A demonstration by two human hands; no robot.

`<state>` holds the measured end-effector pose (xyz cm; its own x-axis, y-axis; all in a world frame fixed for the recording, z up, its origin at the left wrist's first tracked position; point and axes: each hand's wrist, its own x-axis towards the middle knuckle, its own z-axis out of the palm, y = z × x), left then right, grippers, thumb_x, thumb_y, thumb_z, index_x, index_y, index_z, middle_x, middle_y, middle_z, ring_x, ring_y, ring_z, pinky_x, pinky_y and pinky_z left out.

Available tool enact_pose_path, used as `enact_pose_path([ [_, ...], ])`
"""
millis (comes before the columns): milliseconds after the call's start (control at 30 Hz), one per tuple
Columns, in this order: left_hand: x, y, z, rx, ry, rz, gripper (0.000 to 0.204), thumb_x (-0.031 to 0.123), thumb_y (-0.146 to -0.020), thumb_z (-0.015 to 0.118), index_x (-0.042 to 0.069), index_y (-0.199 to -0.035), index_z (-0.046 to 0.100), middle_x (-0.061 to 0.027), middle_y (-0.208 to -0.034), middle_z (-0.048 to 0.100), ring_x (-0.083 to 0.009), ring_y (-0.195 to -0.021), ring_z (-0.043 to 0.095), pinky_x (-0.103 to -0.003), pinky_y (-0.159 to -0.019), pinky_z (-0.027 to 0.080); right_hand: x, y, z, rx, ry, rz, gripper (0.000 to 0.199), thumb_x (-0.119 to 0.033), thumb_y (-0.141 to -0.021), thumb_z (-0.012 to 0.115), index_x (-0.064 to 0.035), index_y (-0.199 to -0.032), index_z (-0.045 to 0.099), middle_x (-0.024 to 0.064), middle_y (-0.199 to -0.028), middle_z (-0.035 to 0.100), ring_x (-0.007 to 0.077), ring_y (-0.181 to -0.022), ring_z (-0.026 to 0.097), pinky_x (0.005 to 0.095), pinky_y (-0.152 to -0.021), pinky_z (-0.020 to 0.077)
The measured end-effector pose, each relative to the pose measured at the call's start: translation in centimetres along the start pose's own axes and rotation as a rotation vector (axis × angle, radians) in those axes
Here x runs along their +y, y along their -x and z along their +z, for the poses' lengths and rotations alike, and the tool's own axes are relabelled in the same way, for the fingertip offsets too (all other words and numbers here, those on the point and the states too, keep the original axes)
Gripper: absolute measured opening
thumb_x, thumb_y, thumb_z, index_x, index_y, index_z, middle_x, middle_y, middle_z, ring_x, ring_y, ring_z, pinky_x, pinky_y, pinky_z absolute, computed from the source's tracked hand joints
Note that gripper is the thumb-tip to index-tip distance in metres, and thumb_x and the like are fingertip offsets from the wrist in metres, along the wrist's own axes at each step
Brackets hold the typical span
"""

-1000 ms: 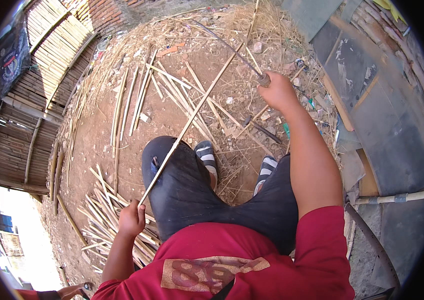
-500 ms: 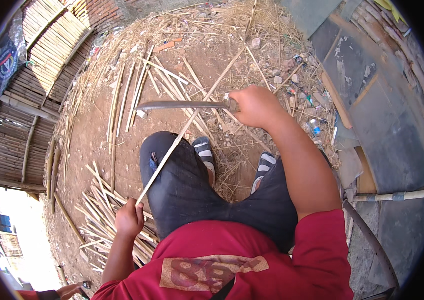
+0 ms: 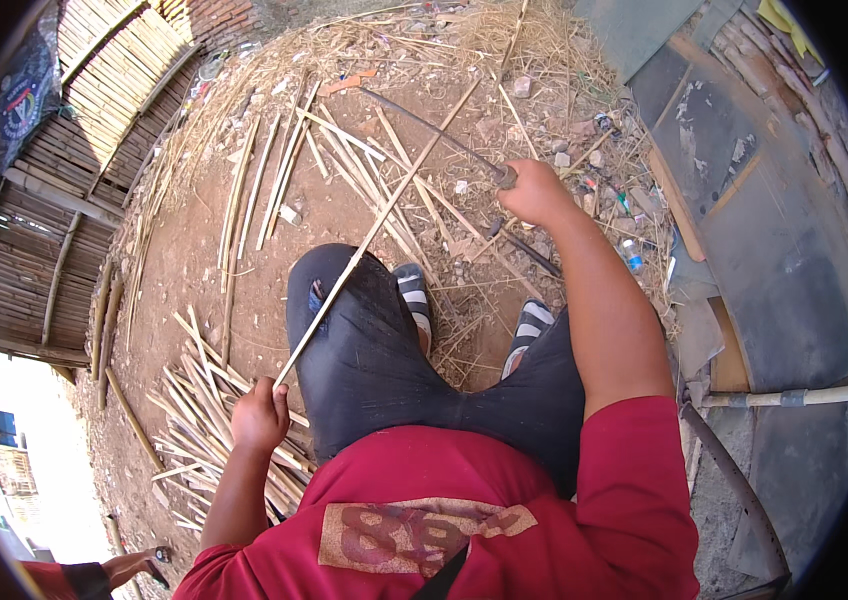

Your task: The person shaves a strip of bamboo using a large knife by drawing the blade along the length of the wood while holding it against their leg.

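My left hand (image 3: 260, 412) is closed around the near end of a long pale bamboo strip (image 3: 356, 258). The strip slants up and away across my left knee toward the far ground. In my right hand (image 3: 536, 193) is the handle of a machete (image 3: 434, 130), its narrow dark blade pointing far and to the left. Blade and strip cross in the view; whether they touch I cannot tell. Below the right hand lies a dark slender shape (image 3: 529, 250), a tool or a shadow.
A heap of bamboo strips (image 3: 229, 430) lies left of my legs, more strips (image 3: 284, 175) farther ahead. Dry straw and rubble litter the ground. Bamboo panels (image 3: 64, 240) stand at left, dark sheets (image 3: 764, 240) at right. Another person's leg (image 3: 124, 570) shows at lower left.
My right hand has moved slightly right, and the machete has swung from nearly level to pointing far and left. The left hand still grips the bamboo strip.
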<state>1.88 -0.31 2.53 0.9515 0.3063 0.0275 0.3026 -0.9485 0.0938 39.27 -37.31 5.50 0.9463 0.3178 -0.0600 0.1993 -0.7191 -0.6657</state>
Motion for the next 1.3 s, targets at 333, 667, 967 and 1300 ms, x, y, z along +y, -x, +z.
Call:
enact_pose_path([
  [333, -2.3, 1.3, 1.1, 0.046, -0.019, 0.013, 0.025, 0.030, -0.100, 0.057, 0.006, -0.095, 0.054, -0.0243, -0.071, 0.063, -0.0489, -0.067, 0.062, -0.058, -0.061, 0.048, -3.7, 1.6, -0.4, -0.105, 0.268, -0.234, 0.018, -0.013, -0.078, 0.064, -0.0031, -0.092, 0.070, 0.0200, -0.093, 0.071, 0.0377, -0.091, 0.070, 0.0465, -0.079, 0.0548],
  [667, -1.7, 2.4, 0.2, 0.057, -0.006, -0.023, 0.028, 0.032, -0.101, 0.055, 0.006, -0.092, 0.052, -0.0242, -0.070, 0.063, -0.0489, -0.066, 0.062, -0.059, -0.061, 0.048, -5.7, 2.5, -0.3, -0.038, 0.413, -0.313, 0.033, -0.014, -0.078, 0.067, -0.0066, -0.110, 0.071, 0.0192, -0.098, 0.073, 0.0374, -0.092, 0.070, 0.0447, -0.082, 0.0559],
  [967, -2.1, 2.1, -0.4, 0.065, -0.022, 0.005, 0.026, 0.031, -0.100, 0.057, 0.006, -0.093, 0.052, -0.0227, -0.068, 0.063, -0.0487, -0.065, 0.062, -0.058, -0.059, 0.049, -2.9, 0.9, -0.4, 0.166, 0.177, -0.215, 0.029, -0.016, -0.079, 0.068, -0.0078, -0.107, 0.072, 0.0200, -0.094, 0.072, 0.0384, -0.092, 0.070, 0.0475, -0.084, 0.0558],
  [1300, -2.3, 1.8, -1.9, 0.009, -0.072, -0.015, 0.026, 0.031, -0.099, 0.058, 0.006, -0.092, 0.053, -0.0241, -0.071, 0.063, -0.0472, -0.067, 0.063, -0.056, -0.060, 0.050, 0.0, -0.4, -3.0, 0.263, 0.199, -0.075, 0.029, -0.016, -0.078, 0.069, -0.0126, -0.106, 0.071, 0.0178, -0.093, 0.072, 0.0367, -0.093, 0.070, 0.0484, -0.083, 0.0555],
])
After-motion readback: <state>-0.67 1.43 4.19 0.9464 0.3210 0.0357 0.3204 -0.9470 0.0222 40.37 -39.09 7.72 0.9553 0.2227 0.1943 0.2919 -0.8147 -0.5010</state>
